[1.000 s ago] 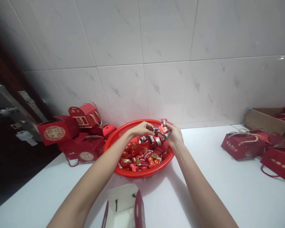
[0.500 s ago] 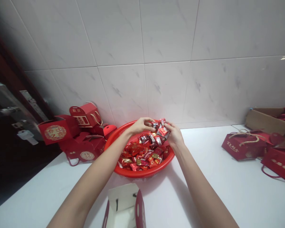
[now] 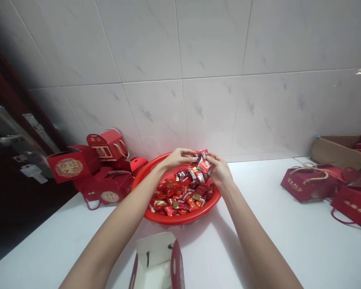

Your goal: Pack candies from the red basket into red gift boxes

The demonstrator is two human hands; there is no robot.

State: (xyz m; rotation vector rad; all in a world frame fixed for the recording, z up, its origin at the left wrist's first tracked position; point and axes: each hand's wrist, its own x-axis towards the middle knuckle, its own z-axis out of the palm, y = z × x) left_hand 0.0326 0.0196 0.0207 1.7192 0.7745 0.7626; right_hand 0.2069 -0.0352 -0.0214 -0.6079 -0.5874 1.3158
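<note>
A red plastic basket [image 3: 183, 220] stands on the white table with many wrapped candies [image 3: 180, 196] in it, mostly red, some gold or dark. Above its back part, my left hand [image 3: 180, 157] has its fingers closed on a small dark red candy [image 3: 196, 156]. My right hand [image 3: 220, 170] grips a few red wrapped candies [image 3: 205, 165] beside it, and the fingertips of both hands are close together. Nearer to me is an open box [image 3: 156, 257], white inside with dark red sides, its lower part cut off by the frame.
Red gift boxes [image 3: 108, 186] are piled at the left against the tiled wall [image 3: 210, 112]. More red boxes [image 3: 308, 184] and a brown carton [image 3: 333, 152] stand at the right. A door with keys [image 3: 33, 171] is at far left.
My left hand's fingers have moved slightly right, closer to the candies in my right hand. The basket and the open box stay in place.
</note>
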